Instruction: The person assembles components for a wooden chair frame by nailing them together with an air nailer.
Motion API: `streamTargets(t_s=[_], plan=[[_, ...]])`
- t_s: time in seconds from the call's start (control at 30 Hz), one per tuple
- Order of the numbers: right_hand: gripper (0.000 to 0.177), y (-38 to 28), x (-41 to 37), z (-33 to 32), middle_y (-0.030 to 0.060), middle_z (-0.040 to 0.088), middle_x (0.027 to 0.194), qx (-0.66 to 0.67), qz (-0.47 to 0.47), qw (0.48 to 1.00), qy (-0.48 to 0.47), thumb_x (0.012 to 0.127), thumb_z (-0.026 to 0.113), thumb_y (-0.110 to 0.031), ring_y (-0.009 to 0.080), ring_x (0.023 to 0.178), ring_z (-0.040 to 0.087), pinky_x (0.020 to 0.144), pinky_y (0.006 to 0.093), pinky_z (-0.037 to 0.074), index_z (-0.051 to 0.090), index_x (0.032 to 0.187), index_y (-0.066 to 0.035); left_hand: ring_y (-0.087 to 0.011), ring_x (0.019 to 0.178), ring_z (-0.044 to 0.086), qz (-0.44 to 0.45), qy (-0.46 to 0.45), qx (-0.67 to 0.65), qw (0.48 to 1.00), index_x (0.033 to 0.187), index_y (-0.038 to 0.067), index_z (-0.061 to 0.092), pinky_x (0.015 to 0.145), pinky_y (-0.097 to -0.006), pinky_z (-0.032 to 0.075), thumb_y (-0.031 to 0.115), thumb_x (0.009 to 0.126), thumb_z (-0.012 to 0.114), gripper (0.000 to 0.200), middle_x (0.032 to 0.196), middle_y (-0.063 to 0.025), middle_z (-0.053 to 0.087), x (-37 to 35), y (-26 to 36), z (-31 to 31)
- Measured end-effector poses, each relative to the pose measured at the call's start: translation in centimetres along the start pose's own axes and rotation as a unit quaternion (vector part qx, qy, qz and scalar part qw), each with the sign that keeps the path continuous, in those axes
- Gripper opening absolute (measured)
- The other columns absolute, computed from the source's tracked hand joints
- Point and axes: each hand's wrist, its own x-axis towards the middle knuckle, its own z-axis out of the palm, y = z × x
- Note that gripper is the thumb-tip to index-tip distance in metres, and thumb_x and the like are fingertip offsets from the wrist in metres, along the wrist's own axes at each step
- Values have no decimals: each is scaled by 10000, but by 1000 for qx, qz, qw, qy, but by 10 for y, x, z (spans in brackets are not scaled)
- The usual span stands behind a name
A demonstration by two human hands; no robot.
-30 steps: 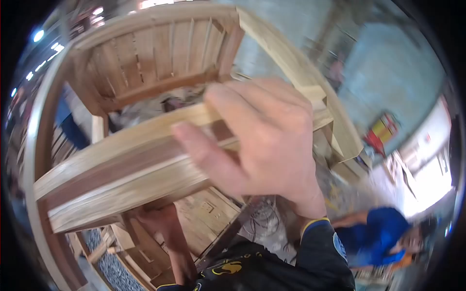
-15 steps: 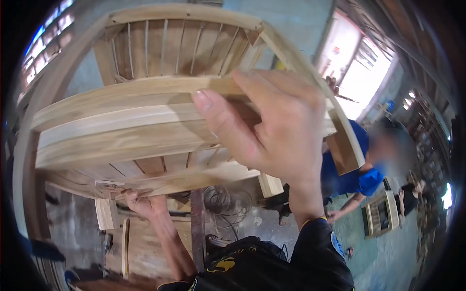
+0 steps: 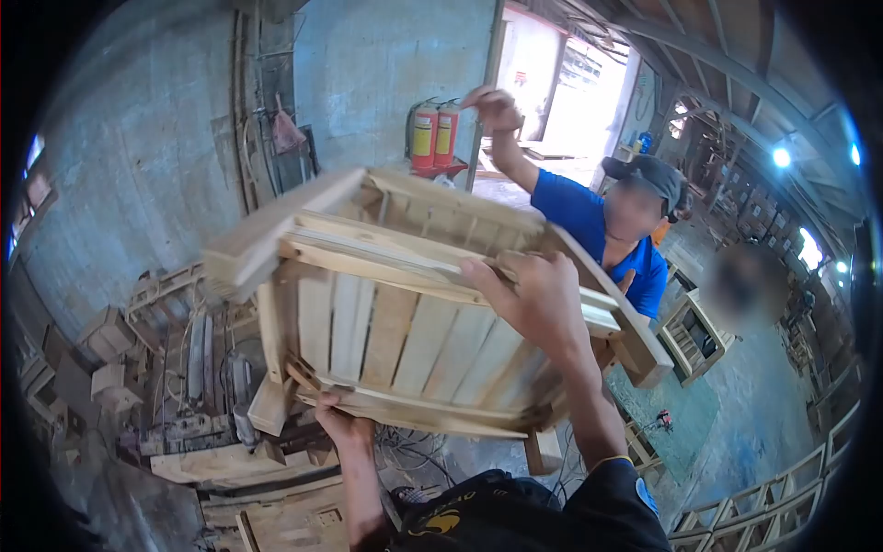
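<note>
A pale wooden slatted chair (image 3: 395,336) hangs tilted in front of me, its slatted underside facing me. My right hand (image 3: 543,299) is closed over a long rail (image 3: 386,262) along the upper side of the seat, thumb on the near face. Lower down, my left hand (image 3: 345,423) holds the bottom rail (image 3: 414,414) from beneath, near the left corner; some of its fingers are hidden behind the wood. Short legs (image 3: 544,451) stick out below the frame.
Close behind the chair stands a person in a blue shirt (image 3: 575,216) with one arm raised. Two fire extinguishers (image 3: 434,136) stand by the wall near a bright doorway. Wood pieces (image 3: 221,460) lie at lower left; more wooden frames (image 3: 773,497) are at lower right.
The chair has moved lower and farther from my head, turning so its underside faces me. Both hands still hold it. The person in blue now shows a raised arm beyond it.
</note>
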Motion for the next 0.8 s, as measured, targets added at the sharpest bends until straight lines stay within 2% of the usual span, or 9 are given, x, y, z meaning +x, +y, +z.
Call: streamTargets(t_s=[0.23, 0.37, 0.47, 0.57, 0.67, 0.7, 0.73, 0.77, 0.8], plan=[[589, 62, -37, 15, 215, 505, 489, -81, 195, 967, -140, 900, 620, -485, 381, 495, 584, 507, 429, 459, 662, 601, 21, -233, 898, 582, -75, 109, 140, 981, 870, 63, 607, 881, -387, 475, 102, 643, 541, 239, 905, -67, 619, 17, -42, -30], [676, 118, -75, 34, 219, 547, 501, -140, 271, 935, -181, 885, 558, -597, 383, 525, 620, 563, 439, 509, 681, 603, 5, -260, 949, 584, -144, 137, 176, 964, 968, 58, 607, 934, -427, 462, 132, 671, 551, 311, 996, -66, 626, 13, -73, -45], [680, 160, -99, 40, 230, 606, 577, -143, 330, 906, -224, 874, 542, -623, 397, 593, 648, 620, 460, 528, 708, 659, 1, -305, 1038, 591, -225, 91, 156, 958, 999, 56, 601, 999, -473, 450, 104, 733, 525, 281, 1049, -97, 625, 7, -110, -71], [645, 220, -123, 54, 244, 651, 677, -154, 353, 888, -251, 876, 542, -602, 412, 672, 666, 671, 477, 537, 723, 706, -7, -315, 1011, 596, -283, 81, 178, 939, 1010, 58, 587, 940, -464, 484, 134, 782, 563, 241, 1033, -120, 617, -5, -154, -94], [472, 278, -153, 70, 238, 662, 689, -281, 216, 902, -248, 830, 606, -484, 398, 693, 678, 679, 469, 549, 729, 715, -42, -281, 841, 614, -350, 204, 201, 892, 1109, 67, 537, 761, -404, 523, 134, 763, 655, 371, 1008, -108, 601, -4, -228, -167], [377, 274, -153, 59, 223, 671, 712, -278, 201, 909, -237, 802, 632, -425, 378, 694, 680, 674, 464, 545, 737, 754, -66, -268, 893, 599, -235, -137, 434, 859, 1141, 58, 533, 810, -377, 502, 51, 788, 609, 361, 1006, -118, 593, -21, -239, -188], [351, 263, -142, 48, 211, 681, 739, -242, 205, 921, -225, 806, 643, -405, 369, 712, 683, 678, 461, 542, 736, 770, -68, -254, 945, 584, 38, -346, 565, 748, 1174, 50, 529, 859, -349, 481, -31, 813, 562, 371, 1004, -129, 585, -35, -253, -215], [325, 251, -136, 36, 198, 690, 765, -206, 207, 932, -212, 809, 654, -384, 361, 730, 687, 681, 458, 540, 735, 786, -71, -256, 962, 592, -179, -218, 500, 819, 1177, 57, 539, 874, -342, 478, 26, 840, 575, 340, 1034, -129, 599, -45, -286, -245], [286, 230, -131, 21, 180, 697, 769, -176, 210, 939, -206, 815, 671, -337, 338, 735, 694, 679, 432, 544, 734, 806, -58, -251, 1001, 599, -341, -167, 428, 820, 1187, 60, 538, 895, -344, 477, 114, 867, 576, 326, 1098, -133, 601, -65, -299, -243]])
